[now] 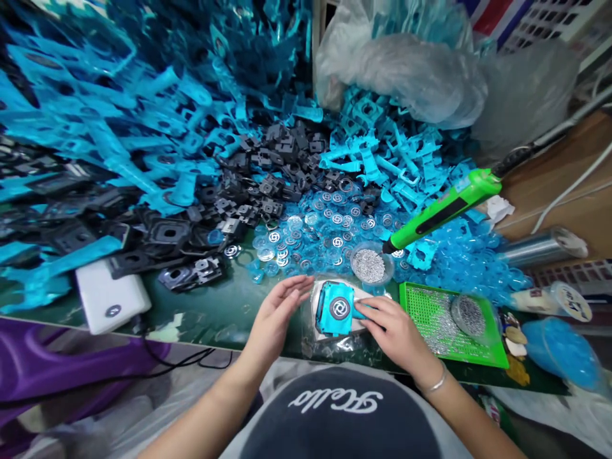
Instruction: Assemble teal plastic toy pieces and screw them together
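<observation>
The right hand point(394, 333) clasps a flat turquoise plastic bracket with a round black-and-silver emblem point(333, 308), pinning it to a clear plastic bag point(329, 345) near the green bench's point(224, 335) near edge, seemingly for steadiness; the left hand point(275, 315) lies open just beside.

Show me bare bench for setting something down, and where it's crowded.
Green bench top shows between the white device and the left hand. Brown board shows right of the green pen tool. Blue and black plastic parts crowd everything beyond.
</observation>
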`<action>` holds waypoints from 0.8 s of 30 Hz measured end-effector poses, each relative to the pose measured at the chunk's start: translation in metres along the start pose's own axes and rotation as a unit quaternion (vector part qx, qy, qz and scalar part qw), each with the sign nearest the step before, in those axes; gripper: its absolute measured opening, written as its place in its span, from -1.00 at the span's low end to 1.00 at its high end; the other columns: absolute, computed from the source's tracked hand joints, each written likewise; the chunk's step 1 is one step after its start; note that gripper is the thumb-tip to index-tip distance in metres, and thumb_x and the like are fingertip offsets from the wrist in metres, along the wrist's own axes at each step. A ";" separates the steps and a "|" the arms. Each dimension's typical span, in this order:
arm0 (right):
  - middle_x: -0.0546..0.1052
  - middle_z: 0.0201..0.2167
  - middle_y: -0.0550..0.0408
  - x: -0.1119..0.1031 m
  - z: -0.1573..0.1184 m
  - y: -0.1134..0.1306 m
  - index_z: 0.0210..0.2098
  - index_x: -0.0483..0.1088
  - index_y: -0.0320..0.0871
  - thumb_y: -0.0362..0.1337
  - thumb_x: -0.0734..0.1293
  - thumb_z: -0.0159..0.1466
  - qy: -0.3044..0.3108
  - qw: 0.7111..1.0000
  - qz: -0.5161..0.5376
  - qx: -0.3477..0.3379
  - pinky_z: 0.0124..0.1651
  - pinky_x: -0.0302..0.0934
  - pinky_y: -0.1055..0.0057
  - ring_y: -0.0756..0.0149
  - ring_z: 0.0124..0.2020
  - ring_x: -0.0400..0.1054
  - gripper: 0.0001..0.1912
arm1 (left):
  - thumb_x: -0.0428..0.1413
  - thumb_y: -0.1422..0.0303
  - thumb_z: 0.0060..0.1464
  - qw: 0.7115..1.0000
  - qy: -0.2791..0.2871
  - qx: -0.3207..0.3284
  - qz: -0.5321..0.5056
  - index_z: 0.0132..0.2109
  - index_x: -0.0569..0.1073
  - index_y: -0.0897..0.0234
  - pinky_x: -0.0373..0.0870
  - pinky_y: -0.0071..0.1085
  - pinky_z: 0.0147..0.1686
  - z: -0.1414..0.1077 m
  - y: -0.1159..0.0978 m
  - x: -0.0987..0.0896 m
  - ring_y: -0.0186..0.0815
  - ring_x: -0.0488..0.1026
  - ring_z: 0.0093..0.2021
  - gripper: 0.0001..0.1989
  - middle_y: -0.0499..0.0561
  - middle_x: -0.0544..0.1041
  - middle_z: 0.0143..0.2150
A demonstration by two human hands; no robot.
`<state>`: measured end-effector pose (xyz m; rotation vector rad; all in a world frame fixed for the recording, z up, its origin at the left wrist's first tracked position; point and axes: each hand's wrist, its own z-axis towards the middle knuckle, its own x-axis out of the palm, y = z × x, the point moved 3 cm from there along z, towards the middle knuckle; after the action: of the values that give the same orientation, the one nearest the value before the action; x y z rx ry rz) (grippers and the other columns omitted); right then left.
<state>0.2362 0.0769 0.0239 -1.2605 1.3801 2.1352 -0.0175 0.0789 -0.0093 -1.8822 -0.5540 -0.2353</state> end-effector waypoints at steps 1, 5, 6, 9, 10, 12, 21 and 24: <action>0.61 0.04 -0.03 0.003 0.000 0.000 0.12 0.53 -0.05 -0.36 0.28 0.43 0.002 1.000 -0.006 0.000 0.15 0.40 0.03 0.12 0.06 0.49 -0.68 | 0.35 0.10 0.03 1.000 0.003 0.004 0.005 -0.02 0.56 0.27 0.37 -0.02 0.23 0.000 0.005 -0.001 0.04 0.52 0.19 -0.56 0.24 0.63 0.09; 0.59 0.03 -0.03 0.010 0.003 0.001 0.14 0.50 -0.03 -0.36 0.26 0.43 0.021 0.999 -0.027 -0.009 0.14 0.39 0.02 0.10 0.06 0.46 -0.66 | 0.31 0.12 0.09 0.998 0.029 0.035 0.036 0.00 0.53 0.24 0.38 -0.03 0.24 0.001 0.013 0.001 -0.01 0.54 0.15 -0.60 0.20 0.64 0.08; 0.58 0.04 -0.04 0.011 0.004 0.002 0.15 0.50 -0.03 -0.37 0.26 0.43 0.025 0.999 -0.034 -0.008 0.13 0.40 0.03 0.10 0.05 0.46 -0.65 | 0.27 0.14 0.13 0.996 0.037 0.049 0.057 0.01 0.51 0.24 0.39 -0.03 0.24 0.002 0.013 0.003 -0.03 0.54 0.15 -0.62 0.20 0.63 0.09; 0.53 0.00 -0.07 0.008 0.004 0.007 0.17 0.48 -0.02 -0.37 0.26 0.42 0.032 0.998 -0.060 0.009 0.05 0.43 0.10 0.10 0.01 0.45 -0.63 | 0.12 0.20 0.29 0.968 0.075 0.150 0.188 0.14 0.45 0.22 0.38 -0.02 0.26 0.001 0.004 0.011 -0.05 0.50 0.21 -0.66 0.22 0.55 0.21; 0.51 -0.03 -0.08 0.006 0.004 0.008 0.17 0.48 -0.03 -0.37 0.26 0.42 0.034 0.997 -0.069 0.014 0.02 0.43 0.12 0.10 -0.02 0.44 -0.63 | 0.08 0.21 0.32 0.938 0.104 0.205 0.260 0.21 0.41 0.21 0.33 0.01 0.30 -0.001 0.001 0.017 -0.04 0.43 0.29 -0.62 0.23 0.49 0.29; 0.50 -0.07 -0.10 0.001 0.005 0.010 0.17 0.47 -0.06 -0.35 0.26 0.43 0.045 0.995 -0.091 0.006 0.00 0.41 0.12 0.10 -0.05 0.43 -0.64 | 0.02 0.25 0.35 0.831 0.183 0.309 0.425 0.34 0.32 0.22 0.12 0.10 0.40 -0.005 -0.001 0.034 0.00 0.22 0.44 -0.53 0.22 0.34 0.42; 0.61 -0.28 -0.07 0.008 0.037 -0.014 -0.09 0.53 -0.21 -0.41 0.17 0.43 0.041 0.985 -0.170 -0.005 -0.10 0.25 0.25 0.16 -0.21 0.46 -0.72 | -0.06 0.34 0.37 0.600 0.309 0.317 0.666 0.42 0.22 0.38 0.05 0.20 0.41 -0.003 -0.001 0.061 -0.01 0.18 0.46 -0.46 0.18 0.28 0.45; 0.63 -0.27 -0.05 0.005 0.046 -0.015 -0.12 0.53 -0.18 -0.38 0.22 0.41 0.083 0.974 -0.210 0.036 -0.08 0.24 0.29 0.15 -0.18 0.48 -0.77 | -0.02 0.41 0.35 0.648 0.258 0.296 0.653 0.33 0.37 0.34 0.30 -0.08 0.33 0.015 -0.022 0.073 -0.15 0.44 0.29 -0.54 0.15 0.51 0.29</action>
<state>0.2201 0.1223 0.0184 -1.5688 1.1149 1.7122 0.0335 0.1184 0.0338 -1.0622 1.0621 0.3523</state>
